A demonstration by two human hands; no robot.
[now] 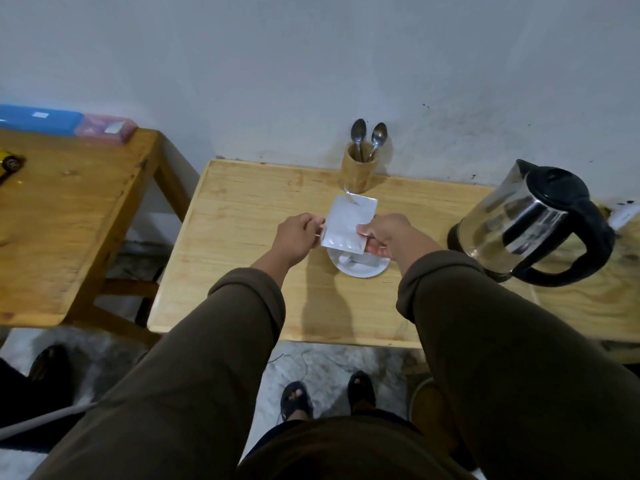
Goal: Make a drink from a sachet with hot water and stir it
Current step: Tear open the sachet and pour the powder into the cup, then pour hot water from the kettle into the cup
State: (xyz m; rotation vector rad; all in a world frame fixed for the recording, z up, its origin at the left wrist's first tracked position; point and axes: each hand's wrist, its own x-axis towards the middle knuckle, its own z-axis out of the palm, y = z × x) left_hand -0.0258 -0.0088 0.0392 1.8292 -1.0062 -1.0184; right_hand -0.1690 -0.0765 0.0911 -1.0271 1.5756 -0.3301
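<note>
A silver sachet (346,223) is held upright over a white cup on a saucer (360,266), hiding most of the cup. My left hand (296,237) pinches the sachet's left edge and my right hand (384,235) grips its lower right corner. A torn strip curls off the sachet's top. A steel kettle (530,220) with a black lid and handle stands at the right of the wooden table (242,244). Two metal spoons (369,136) stand in a wooden holder (358,171) by the wall.
A second wooden table (69,220) stands to the left with blue and pink boxes (69,123) at its back edge and a yellow toy car (8,162). Another person's foot (48,362) shows at lower left. My feet are below the table edge.
</note>
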